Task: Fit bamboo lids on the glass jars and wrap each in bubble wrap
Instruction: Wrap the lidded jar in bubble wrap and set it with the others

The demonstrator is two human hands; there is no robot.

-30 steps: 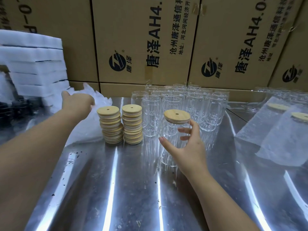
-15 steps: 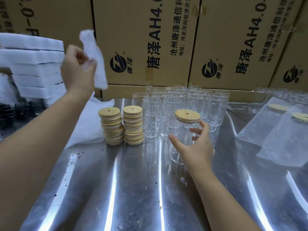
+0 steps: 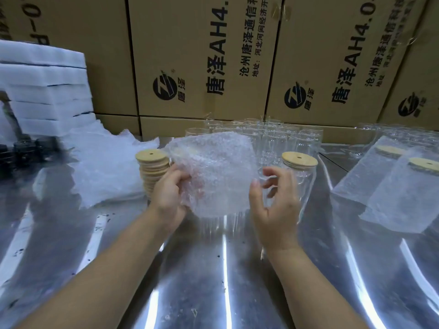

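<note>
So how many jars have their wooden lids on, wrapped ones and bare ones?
Wrapped lidded jars: 2
Bare lidded jar: 1
Total: 3 lidded jars
The unlidded jars behind are too crowded to count.
</note>
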